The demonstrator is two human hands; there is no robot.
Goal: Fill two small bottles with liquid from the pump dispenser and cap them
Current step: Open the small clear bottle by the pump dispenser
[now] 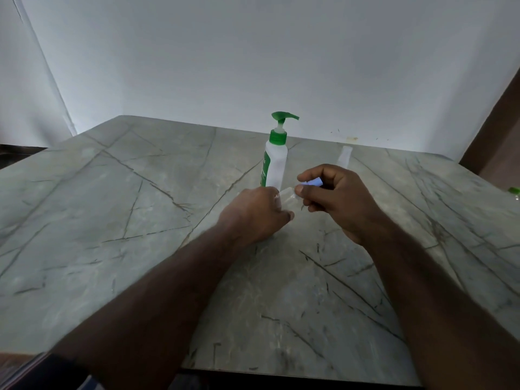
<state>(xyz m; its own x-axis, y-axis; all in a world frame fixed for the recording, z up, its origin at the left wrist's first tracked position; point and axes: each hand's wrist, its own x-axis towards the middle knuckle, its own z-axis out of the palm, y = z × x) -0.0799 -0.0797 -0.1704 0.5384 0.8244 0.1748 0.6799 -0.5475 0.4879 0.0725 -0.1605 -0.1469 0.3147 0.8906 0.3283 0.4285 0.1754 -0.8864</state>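
A white pump dispenser [277, 157] with a green pump head and collar stands upright at the middle of the table. Just in front of it, my left hand [257, 213] is closed around a small clear bottle [287, 196], whose top end pokes out to the right. My right hand [334, 197] pinches a small light-blue cap [313, 182] between thumb and fingers, right beside the bottle's mouth. A second small clear bottle [345, 156] stands upright behind my right hand, to the right of the dispenser; its lower part is hidden.
The grey marble-patterned table [140, 220] runs back to a white wall. At the right edge lies a small green-topped object [514, 192], mostly cut off. A brown surface rises at the far right. The table's near edge is at the bottom.
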